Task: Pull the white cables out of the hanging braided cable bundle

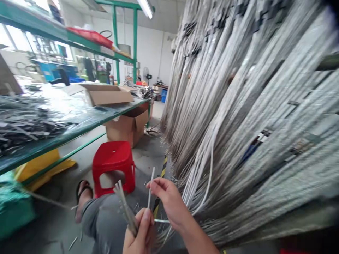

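Observation:
Near the bottom middle, my left hand (141,229) is closed around a bundle of thin grey strands (124,204), whose ends stick up to the left. One pale strand (149,197) stands upright from between its thumb and fingers. Just above and to the right, my right hand (165,194) has its thumb and index finger pinched at that pale strand. Several white strands (196,176) hang beside my right forearm, and one end pokes out between the two hands.
Long silvery strands (238,106) hang in thick bunches over the right side. A red stool (112,157) stands ahead on the left. Beyond it are a green-edged table (79,132) with loose dark pieces, an open carton (111,97) on top and another carton (123,128) below.

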`<state>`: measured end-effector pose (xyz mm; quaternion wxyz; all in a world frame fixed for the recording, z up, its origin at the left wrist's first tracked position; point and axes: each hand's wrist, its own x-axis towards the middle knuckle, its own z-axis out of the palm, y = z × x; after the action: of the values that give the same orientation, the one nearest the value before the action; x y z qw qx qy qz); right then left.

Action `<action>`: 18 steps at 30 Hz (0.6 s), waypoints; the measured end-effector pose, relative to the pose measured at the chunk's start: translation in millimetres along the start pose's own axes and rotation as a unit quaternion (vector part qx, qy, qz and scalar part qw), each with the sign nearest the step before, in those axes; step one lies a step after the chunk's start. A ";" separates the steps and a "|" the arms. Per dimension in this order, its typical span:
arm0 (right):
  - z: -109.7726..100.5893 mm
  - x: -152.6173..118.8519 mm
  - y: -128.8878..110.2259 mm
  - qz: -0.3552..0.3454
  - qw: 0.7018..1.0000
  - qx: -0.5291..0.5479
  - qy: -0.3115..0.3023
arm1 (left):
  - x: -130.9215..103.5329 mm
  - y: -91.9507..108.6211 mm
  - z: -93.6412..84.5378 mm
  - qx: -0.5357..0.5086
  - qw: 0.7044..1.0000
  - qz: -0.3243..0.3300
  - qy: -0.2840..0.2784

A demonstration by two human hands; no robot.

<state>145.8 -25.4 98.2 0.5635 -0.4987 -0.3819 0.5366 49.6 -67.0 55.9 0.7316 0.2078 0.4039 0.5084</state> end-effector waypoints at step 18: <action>6.7 28.0 20.8 0.037 0.999 0.016 -0.003 | 35.8 1.0 -31.8 0.010 0.995 -0.088 -0.047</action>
<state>138.4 1.7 76.5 0.5498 -0.5020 -0.3562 0.5647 29.1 -37.3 24.4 0.7895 0.2020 0.3912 0.4276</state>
